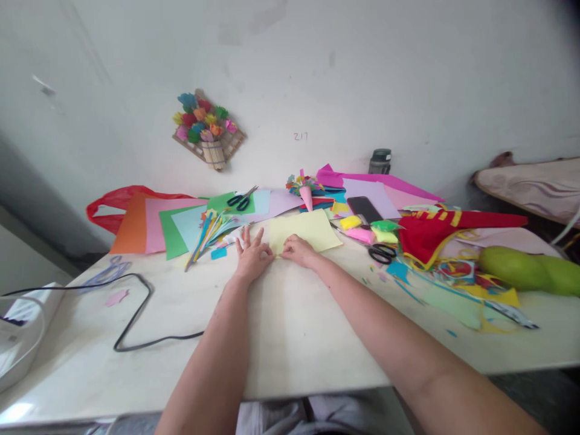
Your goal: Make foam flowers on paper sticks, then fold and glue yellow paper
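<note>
Both hands meet at the near left edge of a pale yellow sheet (308,229) on the white table. My left hand (251,255) has its thumb and index finger pinched at a small yellowish piece (278,257), while its other fingers are spread. From the right, my right hand (298,250) pinches at the same small piece, its fingers curled together. The piece is mostly covered by fingertips, so its shape is unclear. Just left of my left hand are a small blue piece (219,254) and a bundle of paper strips (203,235).
Coloured sheets (174,232), scissors (242,199), a phone (365,209) and a pink paper cone (306,196) lie behind. Rightward are black-handled scissors (383,253), clay packs (360,234), red cloth (421,238) and green fruit (521,269). A black cable (149,290) crosses the left side.
</note>
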The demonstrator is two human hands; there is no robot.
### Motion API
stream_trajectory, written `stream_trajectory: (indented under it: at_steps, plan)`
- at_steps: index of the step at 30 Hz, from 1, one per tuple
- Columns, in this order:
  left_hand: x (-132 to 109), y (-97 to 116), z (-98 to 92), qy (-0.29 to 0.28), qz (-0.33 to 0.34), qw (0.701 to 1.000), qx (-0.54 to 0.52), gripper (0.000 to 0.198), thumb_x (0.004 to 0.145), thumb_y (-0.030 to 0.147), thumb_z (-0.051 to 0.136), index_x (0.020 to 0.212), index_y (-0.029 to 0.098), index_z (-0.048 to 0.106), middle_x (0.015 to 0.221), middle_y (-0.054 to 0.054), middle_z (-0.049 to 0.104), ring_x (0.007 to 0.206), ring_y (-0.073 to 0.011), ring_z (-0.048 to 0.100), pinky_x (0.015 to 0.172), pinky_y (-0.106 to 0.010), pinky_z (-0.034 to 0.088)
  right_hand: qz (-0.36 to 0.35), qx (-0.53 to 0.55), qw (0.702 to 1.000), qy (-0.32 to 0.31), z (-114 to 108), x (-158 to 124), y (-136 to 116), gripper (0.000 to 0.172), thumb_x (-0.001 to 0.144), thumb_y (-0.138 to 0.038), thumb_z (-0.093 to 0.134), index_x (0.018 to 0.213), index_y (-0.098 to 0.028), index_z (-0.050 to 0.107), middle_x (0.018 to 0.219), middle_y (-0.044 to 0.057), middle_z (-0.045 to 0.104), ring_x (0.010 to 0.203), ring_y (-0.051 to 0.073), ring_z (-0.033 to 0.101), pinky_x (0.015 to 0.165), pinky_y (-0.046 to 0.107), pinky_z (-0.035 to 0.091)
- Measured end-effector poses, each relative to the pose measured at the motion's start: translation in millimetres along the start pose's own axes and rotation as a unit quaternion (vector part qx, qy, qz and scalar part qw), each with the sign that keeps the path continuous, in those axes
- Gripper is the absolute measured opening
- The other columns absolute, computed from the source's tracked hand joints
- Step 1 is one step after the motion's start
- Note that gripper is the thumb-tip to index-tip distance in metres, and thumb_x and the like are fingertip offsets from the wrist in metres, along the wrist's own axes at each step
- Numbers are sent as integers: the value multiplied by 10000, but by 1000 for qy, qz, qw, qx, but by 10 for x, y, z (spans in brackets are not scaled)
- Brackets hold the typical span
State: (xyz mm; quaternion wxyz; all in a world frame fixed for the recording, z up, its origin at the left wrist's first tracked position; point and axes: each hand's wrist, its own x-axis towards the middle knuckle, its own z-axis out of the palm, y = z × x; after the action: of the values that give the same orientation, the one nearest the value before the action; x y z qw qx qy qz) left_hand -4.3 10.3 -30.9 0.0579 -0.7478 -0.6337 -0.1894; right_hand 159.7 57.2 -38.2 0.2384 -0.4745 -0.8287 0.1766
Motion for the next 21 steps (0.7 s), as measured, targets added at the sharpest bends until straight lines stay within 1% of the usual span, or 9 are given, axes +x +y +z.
stream_trajectory:
  at_steps: [6,10,15,18,20,21]
  plan:
    - [28,9,21,0,-5,1000,5,137,738,340,518,725,245,616,1409,42,284,1323,-274,-51,1012,-573,-25,8,-13,1000,-4,24,14,5,151,725,-314,587,681,-179,638,1041,40,551,854,125,542,746,211,389]
    - [48,19,46,-11,-26,1000,12,172,746,351,499,704,244,627,1397,32,310,1326,-275,-25,1013,-564,-49,5,-25,1000,-3,45,33,18,142,730,-303,585,676,-181,632,1040,38,552,892,128,534,782,219,375]
    - [84,25,97,-24,-50,998,40,237,746,406,477,710,243,646,1391,12,327,1325,-282,-28,997,-568,-91,5,-31,999,-5,40,26,2,132,741,-294,570,708,-178,625,1024,40,550,881,132,528,786,231,378]
    - [99,48,99,-36,-81,995,52,252,733,423,485,729,232,650,1411,-17,288,1317,-299,-76,985,-578,-97,12,-45,999,3,39,-3,-27,144,755,-306,553,761,-181,626,1010,49,544,903,144,512,806,243,370]
    - [101,68,83,-38,-110,992,52,265,711,437,509,789,225,646,1436,-39,221,1304,-315,-126,978,-588,-90,16,-67,997,24,45,-29,-49,174,758,-326,547,823,-184,622,1036,62,530,961,165,483,845,261,350]
    - [100,76,71,-35,-124,990,51,289,699,447,521,839,225,640,1448,-48,178,1295,-322,-149,976,-591,-87,18,-80,996,35,49,-41,-60,200,758,-340,547,868,-188,616,1081,68,512,1002,177,460,870,276,334]
